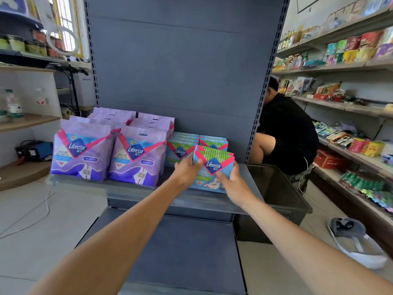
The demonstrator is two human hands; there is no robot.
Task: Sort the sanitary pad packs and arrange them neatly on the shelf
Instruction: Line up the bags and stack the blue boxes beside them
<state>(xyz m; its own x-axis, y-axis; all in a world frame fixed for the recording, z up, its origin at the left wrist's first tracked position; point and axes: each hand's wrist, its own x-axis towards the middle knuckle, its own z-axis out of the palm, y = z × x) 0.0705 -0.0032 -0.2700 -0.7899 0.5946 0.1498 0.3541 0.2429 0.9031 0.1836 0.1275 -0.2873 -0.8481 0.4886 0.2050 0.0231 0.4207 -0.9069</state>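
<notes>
Two rows of tall purple Libresse packs (136, 155) stand at the left of the grey shelf (248, 184). To their right stand rows of small blue-and-green Libresse packs (179, 151). Both hands hold a small stack of blue-and-green packs (213, 165) upright at the shelf's front right. My left hand (188, 168) grips the stack's left edge. My right hand (230, 179) grips its lower right corner, thumb across the front.
A dark empty bin (278, 194) sits right of the shelf. A person in black (285, 133) crouches beyond it by stocked wall shelves (350, 107). A lower grey shelf (180, 248) lies beneath my arms. A counter with a bottle (13, 105) stands at left.
</notes>
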